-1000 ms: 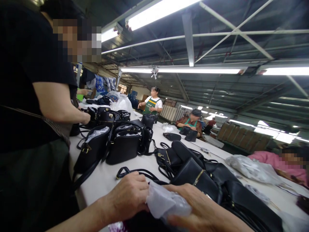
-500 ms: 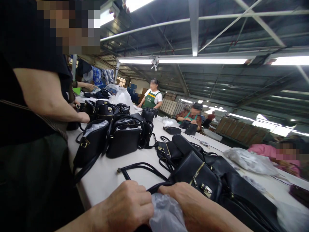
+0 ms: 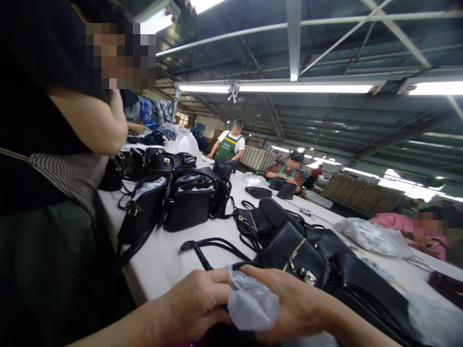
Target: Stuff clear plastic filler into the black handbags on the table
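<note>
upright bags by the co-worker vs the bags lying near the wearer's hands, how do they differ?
The upright bags stand on their bases with tops open and pale stuffing showing; the flat bags lie tipped over in a heap. The upright bags stand side by side in a group; the flat bags overlap, straps trailing across the table. Both sets are black with gold-coloured hardware.

Black handbags (image 3: 188,205) stand clustered on the long white table (image 3: 162,260), more lying flat (image 3: 300,255) nearby. A person in a green apron (image 3: 229,144) stands at the far end. Crumpled plastic bags (image 3: 372,238) lie toward the right.
</note>
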A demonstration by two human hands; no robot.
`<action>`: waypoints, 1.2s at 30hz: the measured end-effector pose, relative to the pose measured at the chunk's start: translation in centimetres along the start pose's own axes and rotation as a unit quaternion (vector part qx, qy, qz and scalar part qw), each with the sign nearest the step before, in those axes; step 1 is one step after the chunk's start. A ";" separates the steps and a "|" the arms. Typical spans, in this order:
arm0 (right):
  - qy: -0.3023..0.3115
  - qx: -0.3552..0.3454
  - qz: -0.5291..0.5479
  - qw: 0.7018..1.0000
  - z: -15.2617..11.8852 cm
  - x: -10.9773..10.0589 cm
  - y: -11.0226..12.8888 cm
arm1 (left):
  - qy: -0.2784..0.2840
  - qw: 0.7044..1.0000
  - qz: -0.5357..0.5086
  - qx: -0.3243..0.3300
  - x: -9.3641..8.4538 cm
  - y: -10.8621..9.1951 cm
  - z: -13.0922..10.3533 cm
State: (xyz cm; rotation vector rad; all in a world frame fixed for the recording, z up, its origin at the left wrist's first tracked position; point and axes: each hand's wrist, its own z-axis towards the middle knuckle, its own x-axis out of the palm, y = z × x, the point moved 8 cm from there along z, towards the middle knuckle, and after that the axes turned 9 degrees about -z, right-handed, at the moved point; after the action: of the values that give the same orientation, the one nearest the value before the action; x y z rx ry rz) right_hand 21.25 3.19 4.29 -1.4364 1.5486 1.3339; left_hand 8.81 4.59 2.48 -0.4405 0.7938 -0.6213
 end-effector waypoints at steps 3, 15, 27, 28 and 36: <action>0.034 0.009 0.067 0.997 -0.9 0.3 0.4 | -0.050 0.998 -0.021 0.016 0.0 0.5 -0.3; -0.019 0.044 -0.201 0.978 0.8 2.7 0.2 | -0.123 0.991 0.009 0.051 1.2 0.5 -2.7; -0.045 -0.030 -0.067 0.996 0.4 1.4 0.6 | -0.155 0.962 -0.064 -0.218 -5.6 3.3 2.7; -0.046 -0.030 -0.056 0.997 0.3 1.3 0.5 | -0.116 0.964 -0.004 -0.241 -5.5 3.8 3.6; 0.007 -0.028 0.076 0.997 0.5 0.7 -1.6 | 0.287 0.888 0.278 -0.229 0.8 5.6 8.4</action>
State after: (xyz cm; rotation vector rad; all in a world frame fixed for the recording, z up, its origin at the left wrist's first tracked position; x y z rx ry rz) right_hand 22.51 3.64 3.05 -1.3870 1.6685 1.4702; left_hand 17.56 9.31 4.11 -0.4290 1.5821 0.0016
